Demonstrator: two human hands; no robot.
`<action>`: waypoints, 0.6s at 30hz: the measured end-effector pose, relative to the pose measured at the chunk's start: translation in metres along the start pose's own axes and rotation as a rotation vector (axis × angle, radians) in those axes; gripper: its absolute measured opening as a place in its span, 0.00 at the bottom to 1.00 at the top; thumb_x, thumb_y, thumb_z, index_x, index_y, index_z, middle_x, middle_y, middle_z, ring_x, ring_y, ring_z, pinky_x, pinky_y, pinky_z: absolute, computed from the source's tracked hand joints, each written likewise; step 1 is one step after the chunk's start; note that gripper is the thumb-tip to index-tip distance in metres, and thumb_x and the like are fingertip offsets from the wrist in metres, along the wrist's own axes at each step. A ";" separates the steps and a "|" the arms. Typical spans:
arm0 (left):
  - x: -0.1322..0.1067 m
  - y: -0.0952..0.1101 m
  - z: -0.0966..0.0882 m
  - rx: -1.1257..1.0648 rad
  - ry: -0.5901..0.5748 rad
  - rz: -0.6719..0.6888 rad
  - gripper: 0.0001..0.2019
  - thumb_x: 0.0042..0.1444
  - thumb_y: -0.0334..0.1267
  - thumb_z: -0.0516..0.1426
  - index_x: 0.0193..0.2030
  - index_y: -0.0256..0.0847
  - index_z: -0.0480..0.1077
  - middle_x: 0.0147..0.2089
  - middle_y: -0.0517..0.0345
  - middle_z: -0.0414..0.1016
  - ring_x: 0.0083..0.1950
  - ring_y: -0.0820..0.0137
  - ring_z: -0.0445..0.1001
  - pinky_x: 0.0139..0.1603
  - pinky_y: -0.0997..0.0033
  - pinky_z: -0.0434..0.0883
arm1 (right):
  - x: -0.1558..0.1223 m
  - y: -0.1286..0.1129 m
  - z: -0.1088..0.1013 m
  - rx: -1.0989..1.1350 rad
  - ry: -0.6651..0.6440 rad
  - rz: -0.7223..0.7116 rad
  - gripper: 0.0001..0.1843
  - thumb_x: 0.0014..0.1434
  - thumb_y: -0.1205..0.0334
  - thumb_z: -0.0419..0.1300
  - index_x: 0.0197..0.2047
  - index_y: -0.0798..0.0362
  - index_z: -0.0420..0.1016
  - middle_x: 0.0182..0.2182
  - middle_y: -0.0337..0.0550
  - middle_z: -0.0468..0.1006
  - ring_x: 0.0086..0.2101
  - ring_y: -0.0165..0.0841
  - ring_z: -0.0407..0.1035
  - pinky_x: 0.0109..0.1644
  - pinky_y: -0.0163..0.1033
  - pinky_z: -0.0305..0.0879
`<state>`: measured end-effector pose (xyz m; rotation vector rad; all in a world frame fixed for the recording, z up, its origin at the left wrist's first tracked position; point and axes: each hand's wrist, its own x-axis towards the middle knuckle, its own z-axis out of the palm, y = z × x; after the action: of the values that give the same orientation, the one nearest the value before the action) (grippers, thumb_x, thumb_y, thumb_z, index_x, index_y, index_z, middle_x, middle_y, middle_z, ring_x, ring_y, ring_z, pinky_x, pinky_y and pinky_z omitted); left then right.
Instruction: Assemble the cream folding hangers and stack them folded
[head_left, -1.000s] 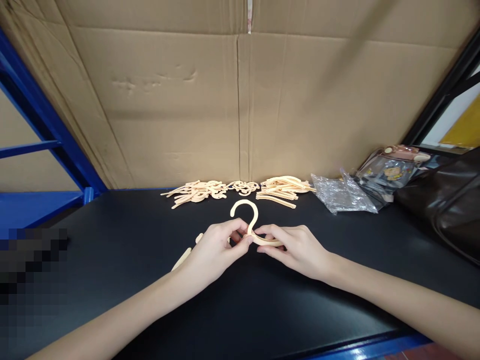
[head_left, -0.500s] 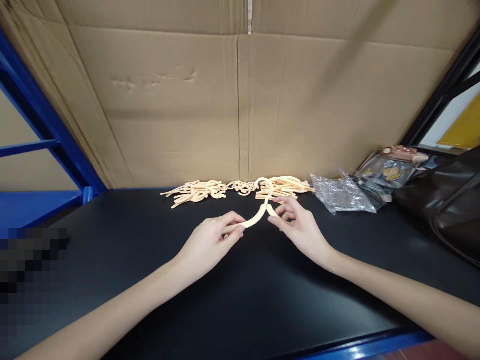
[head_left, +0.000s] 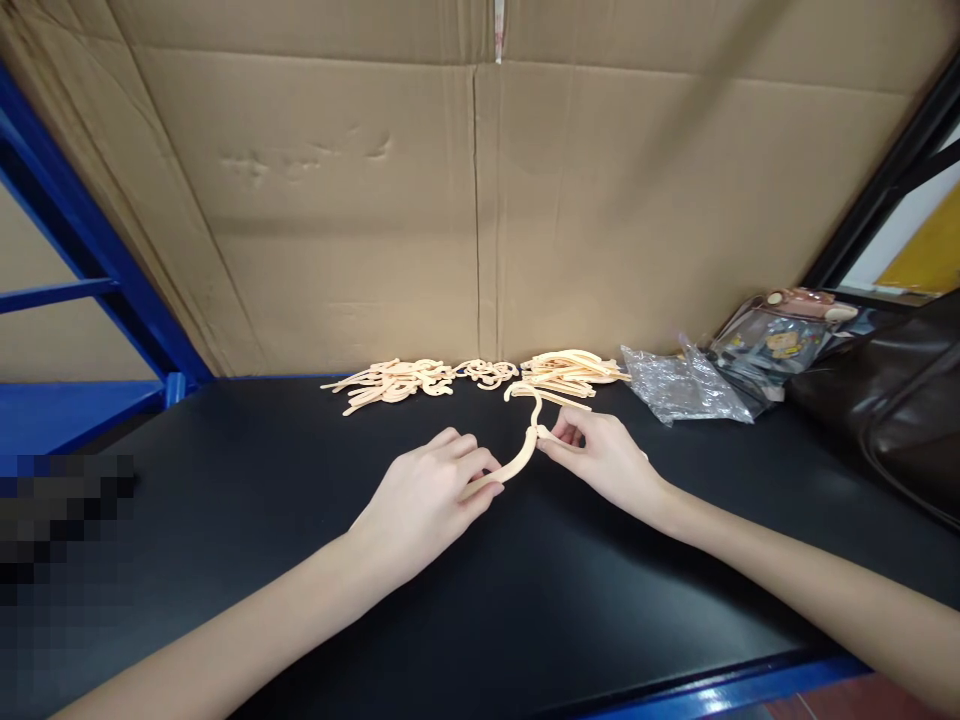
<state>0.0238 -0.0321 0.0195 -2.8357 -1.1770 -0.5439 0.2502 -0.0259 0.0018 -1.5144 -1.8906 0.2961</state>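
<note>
cream hanger (head_left: 528, 450) over the black counter (head_left: 465, 620); left hand (head_left: 420, 500) pinching one arm (head_left: 514, 465), right hand (head_left: 611, 465) the other by the joint (head_left: 535, 430). i'd brace close to the joint, load evenly, no twisting.

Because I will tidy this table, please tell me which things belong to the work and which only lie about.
In the work:
hanger, in left hand and right hand
likely left pile, middle pile, right pile of pale pieces

Apparently just lying about:
clear plastic
printed bag
brown bag
</note>
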 end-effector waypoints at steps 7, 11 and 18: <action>0.000 -0.005 0.007 -0.009 -0.073 0.012 0.06 0.62 0.39 0.54 0.36 0.44 0.70 0.33 0.62 0.73 0.37 0.69 0.69 0.29 0.73 0.60 | 0.001 -0.001 -0.001 -0.249 -0.033 -0.072 0.15 0.58 0.56 0.58 0.23 0.52 0.62 0.22 0.35 0.71 0.23 0.29 0.64 0.26 0.34 0.50; 0.002 -0.005 0.007 -0.009 -0.102 0.028 0.07 0.62 0.42 0.55 0.36 0.43 0.70 0.33 0.63 0.73 0.38 0.69 0.69 0.31 0.73 0.60 | 0.002 0.002 -0.002 -0.277 -0.056 -0.066 0.18 0.60 0.52 0.58 0.23 0.52 0.63 0.24 0.35 0.72 0.26 0.30 0.66 0.27 0.33 0.50; 0.008 -0.020 -0.012 0.033 -0.011 -0.016 0.11 0.61 0.47 0.55 0.37 0.44 0.73 0.35 0.62 0.76 0.40 0.68 0.72 0.33 0.73 0.62 | 0.009 0.015 -0.001 -0.280 -0.072 -0.081 0.14 0.60 0.50 0.59 0.28 0.51 0.71 0.30 0.37 0.76 0.31 0.31 0.69 0.31 0.34 0.55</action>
<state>0.0115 -0.0137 0.0316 -2.8078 -1.1997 -0.5048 0.2619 -0.0136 -0.0026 -1.6187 -2.1138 0.0497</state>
